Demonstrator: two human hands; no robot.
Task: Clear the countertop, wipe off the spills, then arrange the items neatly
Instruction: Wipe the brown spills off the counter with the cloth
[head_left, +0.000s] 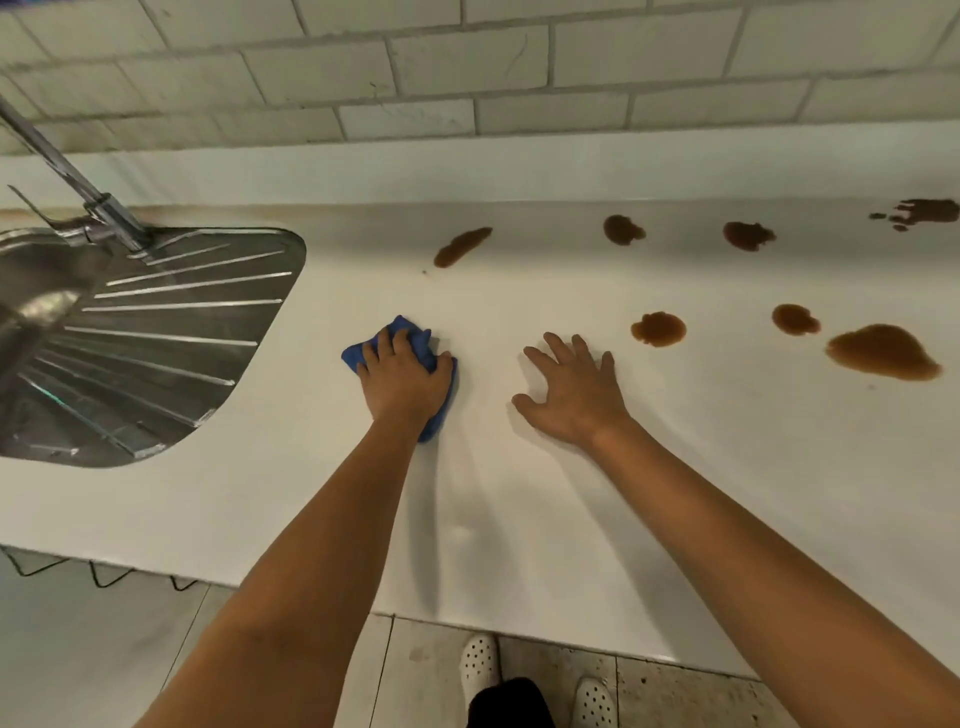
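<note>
On the white countertop (519, 493), my left hand (402, 379) grips a bunched blue cloth (402, 332) and presses it flat, just right of the sink's drainboard. My right hand (574, 392) lies on the counter with fingers spread, holding nothing. Several brown spills mark the counter to the right: an oval streak (462, 247) beyond the cloth, a blot (658, 328) just past my right fingertips, and a large puddle (883, 352) at the far right. Smaller blots (748, 235) sit near the back wall.
A steel sink with ribbed drainboard (171, 332) is sunk into the counter at left, with a tap (78, 182) slanting over it. A tiled wall (467, 67) backs the counter. The front edge runs above the floor, where my white shoes (480, 660) stand.
</note>
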